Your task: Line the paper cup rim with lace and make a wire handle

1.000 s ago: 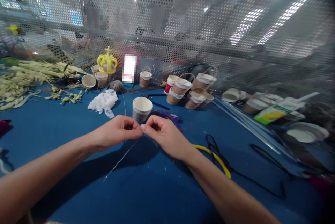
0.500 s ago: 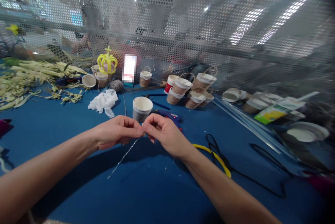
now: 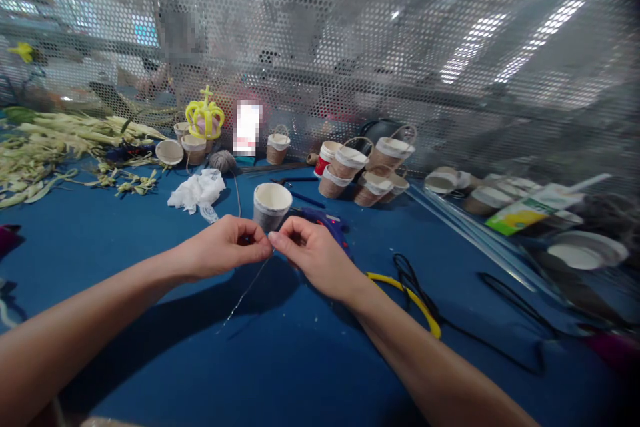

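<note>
A thin, silvery, twisted strand (image 3: 243, 296), wire or thread, slants down toward me from between my fingertips. My left hand (image 3: 227, 250) pinches thumb against forefinger at its upper end. Meeting it there, my right hand (image 3: 315, 255) is closed in a similar pinch; the exact spot they grip is hidden by the fingers. Just behind the fingertips stands an upright cup (image 3: 271, 206) with a whitish rim and grey side. A blue glue gun (image 3: 327, 222) with a small red light lies beyond my right hand.
White lace cloth (image 3: 197, 192) and a grey yarn ball (image 3: 223, 161) lie back left, near a yellow crown (image 3: 205, 117). Twine-wrapped cups (image 3: 350, 164) cluster behind. Clear rods (image 3: 465, 234), a black cable (image 3: 490, 344) and a yellow band (image 3: 425, 310) lie right. Perforated metal (image 3: 320, 34) stands behind.
The strand's free end has swung slightly right and up. Both hands keep their pinch at nearly the same place, the left shifting a little.
</note>
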Demonstrator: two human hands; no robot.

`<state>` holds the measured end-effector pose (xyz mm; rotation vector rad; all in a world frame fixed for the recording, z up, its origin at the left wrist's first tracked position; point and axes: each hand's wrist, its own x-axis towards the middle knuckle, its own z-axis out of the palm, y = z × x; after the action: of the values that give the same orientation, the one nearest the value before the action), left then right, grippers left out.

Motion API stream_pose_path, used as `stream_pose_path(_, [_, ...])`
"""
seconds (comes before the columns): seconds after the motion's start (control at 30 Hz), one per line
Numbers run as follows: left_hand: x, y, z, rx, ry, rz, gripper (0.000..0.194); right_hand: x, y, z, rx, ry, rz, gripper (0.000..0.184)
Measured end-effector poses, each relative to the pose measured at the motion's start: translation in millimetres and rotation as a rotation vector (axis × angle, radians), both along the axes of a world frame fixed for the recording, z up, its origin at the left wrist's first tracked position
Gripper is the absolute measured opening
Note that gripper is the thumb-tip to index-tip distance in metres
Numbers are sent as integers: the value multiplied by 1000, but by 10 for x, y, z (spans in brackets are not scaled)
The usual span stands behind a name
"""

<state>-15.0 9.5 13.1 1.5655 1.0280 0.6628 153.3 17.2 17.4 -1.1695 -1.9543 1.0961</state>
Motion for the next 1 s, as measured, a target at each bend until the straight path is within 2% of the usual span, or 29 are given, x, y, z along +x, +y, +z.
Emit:
stream_pose_path(0.13, [26,-9,-31,-57,-74,34,19,-9,-12,-12,23,-7,-21,26])
stream_pose_path(0.3, [18,-11,-4,-254,-184,39,19,1,-11,-15,-187,221,117,28])
stream_pose_path(0.4, [17,-19,12,-340,-240,25,21,5,0,-18,-186,245,114,28])
stream_pose_path(0.6, [31,-38,-3,-291,-222,29,21,-12,-13,-22,-65,138,31,31])
stream_pose_path(0.7, [23,-26,-22,-238,-229,65,22,-22,-13,-50,-173,219,22,33])
stream_pose_path(0.87, [12,30,-76,-180,-481,174,22,-40,1,-115,-415,418,144,31])
stream_pose_path(1.0, [13,56,-107,-211,-557,178,23,-50,-4,-143,-469,465,190,22])
